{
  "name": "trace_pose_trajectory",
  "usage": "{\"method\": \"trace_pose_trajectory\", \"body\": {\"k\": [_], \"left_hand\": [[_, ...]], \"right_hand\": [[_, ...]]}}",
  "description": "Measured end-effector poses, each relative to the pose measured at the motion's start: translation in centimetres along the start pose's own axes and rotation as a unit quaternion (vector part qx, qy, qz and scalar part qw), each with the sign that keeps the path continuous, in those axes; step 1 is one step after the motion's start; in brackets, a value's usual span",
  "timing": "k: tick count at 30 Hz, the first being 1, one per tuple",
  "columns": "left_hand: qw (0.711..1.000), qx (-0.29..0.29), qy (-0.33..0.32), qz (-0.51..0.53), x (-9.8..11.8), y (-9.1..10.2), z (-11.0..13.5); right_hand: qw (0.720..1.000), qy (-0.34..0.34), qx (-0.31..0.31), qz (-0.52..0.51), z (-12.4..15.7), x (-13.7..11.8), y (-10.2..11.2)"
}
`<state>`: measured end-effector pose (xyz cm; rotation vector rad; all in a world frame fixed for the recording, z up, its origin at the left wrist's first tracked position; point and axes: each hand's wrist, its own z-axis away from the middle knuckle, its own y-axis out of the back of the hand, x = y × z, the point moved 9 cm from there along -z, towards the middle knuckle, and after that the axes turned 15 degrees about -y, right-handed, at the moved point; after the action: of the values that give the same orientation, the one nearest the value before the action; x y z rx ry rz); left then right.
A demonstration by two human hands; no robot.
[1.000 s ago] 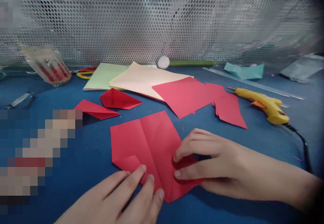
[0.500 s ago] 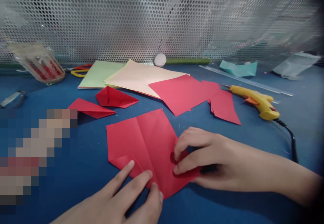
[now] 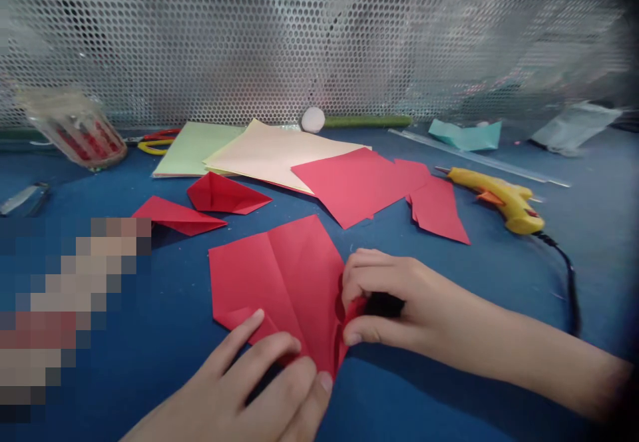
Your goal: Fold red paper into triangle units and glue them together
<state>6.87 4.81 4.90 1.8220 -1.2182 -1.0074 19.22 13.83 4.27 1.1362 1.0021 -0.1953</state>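
Note:
A creased red paper sheet (image 3: 279, 282) lies on the blue table (image 3: 449, 402) in front of me. My left hand (image 3: 264, 382) presses its near edge with fingers stretched flat on the folded left corner. My right hand (image 3: 384, 302) pinches the sheet's right corner between thumb and fingers and has it lifted and folded inward. Two folded red paper pieces (image 3: 227, 194) rest behind the sheet to the left.
Flat red sheets (image 3: 359, 182), a cream sheet (image 3: 272, 152) and a green sheet (image 3: 192, 149) lie further back. A yellow glue gun (image 3: 504, 199) with a black cord is at the right. Scissors (image 3: 154, 141), a tipped jar (image 3: 74, 129), a white ball (image 3: 313, 120), teal paper (image 3: 466, 136) and a perforated metal wall stand behind.
My right hand has drawn the sheet's right corner inward toward the centre crease, narrowing the paper. My left fingers have shifted slightly along the near edge.

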Motion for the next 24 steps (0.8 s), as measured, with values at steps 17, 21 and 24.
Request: {"method": "trace_pose_trajectory", "body": {"k": [17,21,24], "left_hand": [[1.0,0.003,0.006,0.004,-0.3,-0.4,-0.4],[1.0,-0.019,-0.003,0.021,0.1,-0.3,-0.5],[0.999,-0.035,-0.005,0.03,0.3,-0.6,-0.5]], "right_hand": [[0.981,-0.183,0.059,0.035,0.5,1.7,0.1],[0.98,-0.181,0.064,0.044,0.6,1.5,0.2],[0.981,-0.172,0.071,0.054,0.6,1.3,0.2]]}}
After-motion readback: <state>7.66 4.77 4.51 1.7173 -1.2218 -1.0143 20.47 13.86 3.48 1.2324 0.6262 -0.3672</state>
